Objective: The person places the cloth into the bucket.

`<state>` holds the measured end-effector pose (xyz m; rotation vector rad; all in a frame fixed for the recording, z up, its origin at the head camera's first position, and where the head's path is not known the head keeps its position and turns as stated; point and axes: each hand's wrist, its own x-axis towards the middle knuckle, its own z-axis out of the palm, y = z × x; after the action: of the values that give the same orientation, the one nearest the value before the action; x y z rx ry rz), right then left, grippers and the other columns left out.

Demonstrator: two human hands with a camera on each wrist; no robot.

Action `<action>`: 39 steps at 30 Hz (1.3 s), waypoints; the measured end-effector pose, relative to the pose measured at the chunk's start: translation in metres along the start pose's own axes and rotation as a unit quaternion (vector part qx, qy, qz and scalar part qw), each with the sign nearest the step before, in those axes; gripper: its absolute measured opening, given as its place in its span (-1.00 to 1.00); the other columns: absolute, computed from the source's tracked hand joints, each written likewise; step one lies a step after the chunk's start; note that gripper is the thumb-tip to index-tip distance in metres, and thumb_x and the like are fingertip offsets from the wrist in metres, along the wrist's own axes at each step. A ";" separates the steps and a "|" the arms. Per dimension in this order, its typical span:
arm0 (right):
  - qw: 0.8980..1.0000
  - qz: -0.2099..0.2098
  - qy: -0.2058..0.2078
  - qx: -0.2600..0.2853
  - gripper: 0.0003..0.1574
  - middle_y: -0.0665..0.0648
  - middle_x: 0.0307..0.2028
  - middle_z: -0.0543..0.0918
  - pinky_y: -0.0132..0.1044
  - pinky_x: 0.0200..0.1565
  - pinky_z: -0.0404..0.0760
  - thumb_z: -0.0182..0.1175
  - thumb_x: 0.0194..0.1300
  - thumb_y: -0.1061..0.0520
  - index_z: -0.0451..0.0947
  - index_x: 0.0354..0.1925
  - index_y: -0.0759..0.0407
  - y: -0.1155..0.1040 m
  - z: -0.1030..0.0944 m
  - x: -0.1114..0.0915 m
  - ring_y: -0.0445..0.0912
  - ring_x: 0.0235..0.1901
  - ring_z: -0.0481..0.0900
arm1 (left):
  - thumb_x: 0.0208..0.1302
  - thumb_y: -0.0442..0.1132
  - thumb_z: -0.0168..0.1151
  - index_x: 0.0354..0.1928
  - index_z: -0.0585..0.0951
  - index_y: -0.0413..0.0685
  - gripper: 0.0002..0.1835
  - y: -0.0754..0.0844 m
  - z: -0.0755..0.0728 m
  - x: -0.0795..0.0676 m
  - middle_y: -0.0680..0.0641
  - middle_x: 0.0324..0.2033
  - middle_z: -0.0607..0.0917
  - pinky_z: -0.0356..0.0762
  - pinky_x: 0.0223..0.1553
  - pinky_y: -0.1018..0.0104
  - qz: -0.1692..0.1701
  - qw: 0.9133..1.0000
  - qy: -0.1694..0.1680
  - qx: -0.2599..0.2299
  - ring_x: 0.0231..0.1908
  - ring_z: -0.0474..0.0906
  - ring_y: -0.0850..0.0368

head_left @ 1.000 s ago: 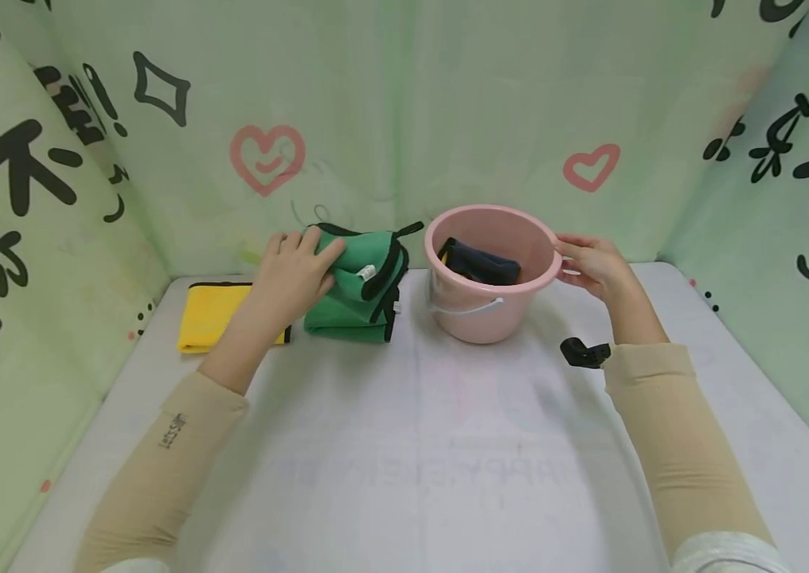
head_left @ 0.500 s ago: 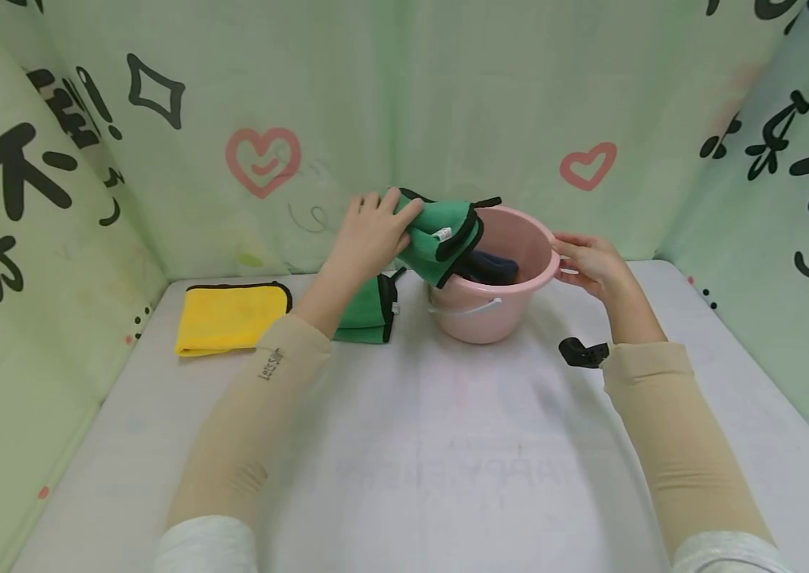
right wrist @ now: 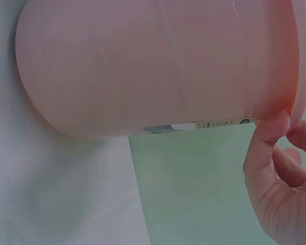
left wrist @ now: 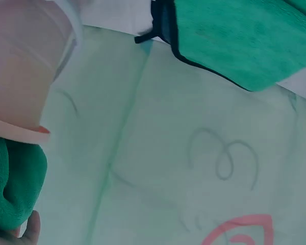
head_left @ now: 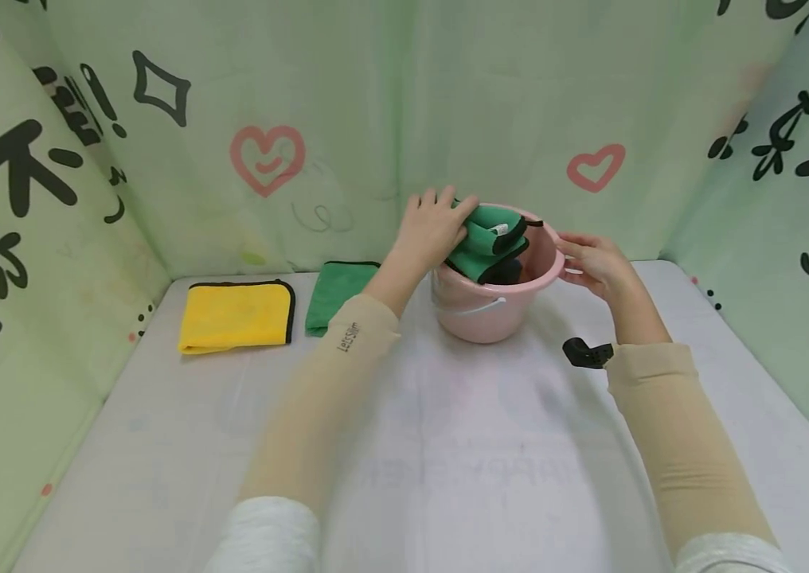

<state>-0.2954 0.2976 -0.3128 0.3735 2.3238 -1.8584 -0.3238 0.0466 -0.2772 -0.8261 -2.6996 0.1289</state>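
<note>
My left hand [head_left: 435, 227] grips a folded green towel [head_left: 485, 243] with black edging at the bucket's mouth. In the left wrist view the held green towel [left wrist: 15, 178] bulges over the pink rim, fingertips beside it. The pink bucket [head_left: 479, 314] stands upright on the table, its pale handle hanging down in front. Inside it a dark cloth [head_left: 506, 273] shows partly beneath the green one. On the bucket's right side my right hand [head_left: 594, 267] pinches the rim; the right wrist view shows thumb and fingers [right wrist: 268, 140] at that edge.
A second folded green towel [head_left: 340, 290] lies left of the bucket, partly behind my left forearm. Further left is a folded yellow towel [head_left: 236, 317] with black edging. Green printed curtains [head_left: 347, 103] hang around the white table [head_left: 483, 446].
My left hand has lifted the upper green towel off the other green one and carried it right to the bucket's mouth. The right hand has stayed at the rim.
</note>
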 end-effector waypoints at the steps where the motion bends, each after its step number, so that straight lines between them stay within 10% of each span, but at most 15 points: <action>1: 1.000 0.000 -0.001 0.000 -0.15 0.01 -0.05 0.33 -0.50 -0.24 0.52 0.04 0.26 -0.14 0.02 0.38 0.18 0.000 -0.001 0.000 -0.12 -0.10 0.34 | 0.42 0.00 -0.24 0.24 0.18 0.26 -0.62 0.003 0.000 0.002 -0.05 0.13 0.32 0.30 0.00 0.14 0.001 1.000 -0.005 -0.001 0.03 0.33 -0.02; 23: 1.000 0.003 -0.001 -0.001 -0.15 0.01 -0.06 0.34 -0.50 -0.23 0.53 0.03 0.27 -0.12 0.01 0.38 0.17 -0.001 0.002 0.000 -0.14 -0.13 0.38 | 0.44 -0.03 -0.26 0.33 0.09 0.38 -0.55 0.046 0.026 0.024 0.02 0.24 0.22 0.14 0.20 0.07 -0.025 0.992 -0.123 -0.032 0.23 0.13 0.06; 39: 1.000 0.003 -0.004 0.005 -0.17 0.02 -0.05 0.34 -0.49 -0.23 0.52 0.04 0.28 -0.11 0.02 0.38 0.18 0.000 0.000 0.002 -0.14 -0.14 0.37 | 0.40 0.02 -0.19 0.38 0.01 0.41 -0.46 0.049 0.030 0.027 0.05 0.35 0.09 0.01 0.28 0.08 -0.034 0.971 -0.225 -0.072 0.33 -0.04 0.08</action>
<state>-0.2969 0.2976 -0.3130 0.3724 2.3062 -1.8657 -0.3285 0.1022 -0.3068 -0.8265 -3.1935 0.1171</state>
